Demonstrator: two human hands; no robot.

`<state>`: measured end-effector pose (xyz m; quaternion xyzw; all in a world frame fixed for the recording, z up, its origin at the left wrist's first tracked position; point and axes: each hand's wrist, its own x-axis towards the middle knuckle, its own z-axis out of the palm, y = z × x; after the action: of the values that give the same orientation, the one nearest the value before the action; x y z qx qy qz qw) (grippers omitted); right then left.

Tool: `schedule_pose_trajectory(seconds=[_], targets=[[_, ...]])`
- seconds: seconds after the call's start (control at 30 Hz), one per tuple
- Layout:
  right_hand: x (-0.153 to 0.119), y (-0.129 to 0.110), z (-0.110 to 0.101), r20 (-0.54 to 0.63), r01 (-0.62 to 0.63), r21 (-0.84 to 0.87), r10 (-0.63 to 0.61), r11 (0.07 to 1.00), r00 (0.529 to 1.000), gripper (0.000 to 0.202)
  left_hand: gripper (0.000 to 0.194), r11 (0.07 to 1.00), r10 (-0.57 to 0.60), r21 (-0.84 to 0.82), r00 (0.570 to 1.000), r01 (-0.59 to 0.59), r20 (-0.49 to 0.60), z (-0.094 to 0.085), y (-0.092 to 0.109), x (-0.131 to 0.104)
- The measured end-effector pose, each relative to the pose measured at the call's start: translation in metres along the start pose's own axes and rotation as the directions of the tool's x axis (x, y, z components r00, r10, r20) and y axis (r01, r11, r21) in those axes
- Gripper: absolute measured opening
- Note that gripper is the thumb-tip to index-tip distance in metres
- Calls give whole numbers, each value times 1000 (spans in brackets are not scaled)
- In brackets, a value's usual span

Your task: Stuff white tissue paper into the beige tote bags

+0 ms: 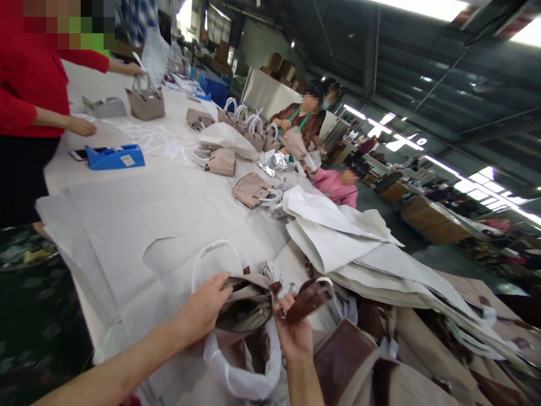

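Gripping the open mouth of a taupe handbag point(245, 307), the left hand point(203, 310) has its fingers curled over the rim, clamped on the fabric. The right hand point(293, 332), just right of the handbag, pinches a brown leather strap point(310, 299) with fingers closed on it. The handbag sits at the near edge of the white-covered surface point(139, 225), wrapped handles arching over it. Right of the handbag lies a stack of white dust bags point(338, 237); beyond it, more small handbags point(253, 189) stand in a loose row. Far left of the handbag, a blue tape dispenser point(115, 157) rests beside a person in a red sleeve point(25, 84).
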<state>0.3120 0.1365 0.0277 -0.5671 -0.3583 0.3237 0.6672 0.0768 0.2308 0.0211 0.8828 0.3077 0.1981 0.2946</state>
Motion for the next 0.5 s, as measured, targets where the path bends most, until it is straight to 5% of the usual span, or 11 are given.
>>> schedule_pose_trajectory(seconds=[0.1, 0.2, 0.33, 0.5], targets=[[-8, -8, -2, -43, -126, 327, 147, 937, 988, 21, 40, 996, 82, -30, 997, -82, 9, -2, 30, 11], [-15, -9, -3, -12, -205, 555, 254, 806, 967, 22, 30, 973, 53, -228, 986, -16, 156, 10, 54, 29], [-22, 0, -10, -10, -233, 593, 297, 771, 955, 27, 25, 852, -73, -488, 966, 190, 248, 46, 71, 49], [-33, 13, -24, -97, -166, 571, 267, 804, 959, 34, 43, 819, 18, -571, 992, 57, 125, 80, 78, 46]])
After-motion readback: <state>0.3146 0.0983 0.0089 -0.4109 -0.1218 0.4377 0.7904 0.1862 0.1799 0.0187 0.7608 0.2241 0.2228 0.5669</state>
